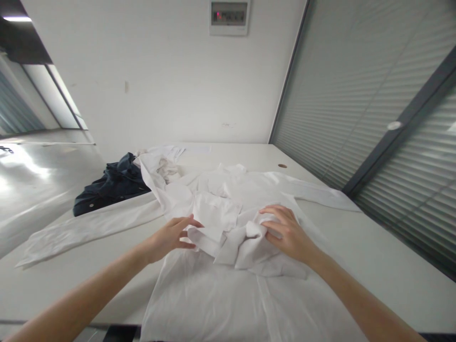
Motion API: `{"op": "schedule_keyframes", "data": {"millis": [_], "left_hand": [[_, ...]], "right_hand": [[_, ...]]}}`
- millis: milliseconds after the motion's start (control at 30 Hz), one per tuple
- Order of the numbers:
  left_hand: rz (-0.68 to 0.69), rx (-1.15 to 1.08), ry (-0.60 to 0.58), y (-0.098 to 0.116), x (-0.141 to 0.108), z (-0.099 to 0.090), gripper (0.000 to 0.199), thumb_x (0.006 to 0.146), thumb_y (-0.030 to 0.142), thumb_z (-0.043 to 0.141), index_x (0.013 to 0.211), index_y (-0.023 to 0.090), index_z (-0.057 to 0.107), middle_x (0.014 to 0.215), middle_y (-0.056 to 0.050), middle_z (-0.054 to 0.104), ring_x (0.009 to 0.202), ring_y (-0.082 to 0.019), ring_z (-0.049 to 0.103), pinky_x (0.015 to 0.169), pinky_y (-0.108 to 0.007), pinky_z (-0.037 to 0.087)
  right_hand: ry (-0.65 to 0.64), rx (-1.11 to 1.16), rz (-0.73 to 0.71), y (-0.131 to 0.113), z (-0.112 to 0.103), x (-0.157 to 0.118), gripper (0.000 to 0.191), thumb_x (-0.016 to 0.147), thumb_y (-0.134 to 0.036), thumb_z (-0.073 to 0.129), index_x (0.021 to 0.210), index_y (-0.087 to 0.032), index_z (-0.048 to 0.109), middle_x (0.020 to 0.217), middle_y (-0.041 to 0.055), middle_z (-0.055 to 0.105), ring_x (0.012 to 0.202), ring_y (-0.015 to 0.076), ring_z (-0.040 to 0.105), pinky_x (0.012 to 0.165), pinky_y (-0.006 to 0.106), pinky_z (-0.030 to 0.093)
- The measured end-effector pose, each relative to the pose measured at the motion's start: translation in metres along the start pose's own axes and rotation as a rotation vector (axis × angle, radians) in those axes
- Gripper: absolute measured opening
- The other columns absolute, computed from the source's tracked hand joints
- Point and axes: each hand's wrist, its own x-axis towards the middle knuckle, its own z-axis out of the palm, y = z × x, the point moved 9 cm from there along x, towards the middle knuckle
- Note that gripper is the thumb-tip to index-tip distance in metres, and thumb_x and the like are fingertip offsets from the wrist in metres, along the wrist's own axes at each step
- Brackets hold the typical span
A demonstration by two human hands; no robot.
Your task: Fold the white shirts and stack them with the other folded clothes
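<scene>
A long-sleeved white coat (213, 299) lies spread over the white table, one sleeve out to each side and its lower part toward me. Across its middle sits a bunched, folded piece of white cloth (245, 244); I cannot tell whether it belongs to the coat. At the left edge of this cloth is my left hand (171, 237), its fingers apart around a loose flap. My right hand (287, 232) has its fingers curled over the right side of the bunch, gripping a fold.
Dark navy clothing (114, 183) lies heaped at the table's left edge, against crumpled white clothing (162, 166). A round hole (282, 166) is in the table (359, 247) at the back right. White wall behind; blinds (338, 95) behind glass run along the right.
</scene>
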Motion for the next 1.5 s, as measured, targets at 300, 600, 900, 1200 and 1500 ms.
{"op": "schedule_keyframes", "data": {"millis": [300,600,900,1200,1500], "left_hand": [[0.048,-0.177,0.18,-0.041,-0.007,0.016,0.041,0.066,0.016,0.076,0.101,0.022,0.056,0.086,0.003,0.05,0.069,-0.009,0.054,0.058,-0.019,0.043],[1.0,0.852,0.256,0.014,-0.073,0.082,0.039,0.079,-0.007,0.048,0.104,0.023,0.056,0.105,-0.004,0.042,0.092,-0.013,0.054,0.08,-0.025,0.051],[1.07,0.801,0.307,0.015,-0.093,0.075,0.033,0.083,-0.006,0.051,0.1,0.022,0.055,0.106,-0.005,0.041,0.091,-0.012,0.056,0.078,-0.025,0.054],[0.477,-0.286,0.436,-0.027,-0.062,0.023,0.057,0.075,0.026,0.077,0.118,0.036,0.041,0.113,0.001,0.05,0.091,-0.017,0.064,0.08,-0.033,0.056],[-0.014,-0.635,0.112,-0.056,-0.028,0.079,0.096,0.079,0.016,0.065,0.149,0.028,-0.001,0.08,-0.001,0.067,0.065,-0.02,0.07,0.065,-0.031,0.052]], "right_hand": [[0.382,0.222,0.141,0.009,-0.049,0.004,0.029,0.091,-0.015,0.041,0.078,-0.022,0.066,0.106,0.0091,0.064,0.102,0.026,0.058,0.092,0.048,0.041],[-0.415,0.749,-0.248,-0.1,0.022,0.083,0.044,0.086,0.001,0.043,0.117,-0.022,0.066,0.121,0.0053,0.067,0.117,0.0158,0.058,0.1,0.033,0.043],[-1.03,0.564,-0.507,-0.161,0.084,0.117,0.029,0.076,0.004,0.058,0.09,-0.016,0.073,0.089,0.0011,0.072,0.088,0.0149,0.062,0.082,0.026,0.044],[-0.818,-0.104,-0.574,-0.149,0.083,0.17,0.01,0.08,-0.013,0.071,0.085,-0.018,0.078,0.087,0.0076,0.075,0.088,0.0214,0.065,0.073,0.031,0.041],[-0.243,0.207,-0.241,-0.122,0.014,0.26,0.013,0.089,-0.026,0.062,0.09,-0.018,0.072,0.075,0.001,0.068,0.071,0.0143,0.059,0.064,0.025,0.034]]}}
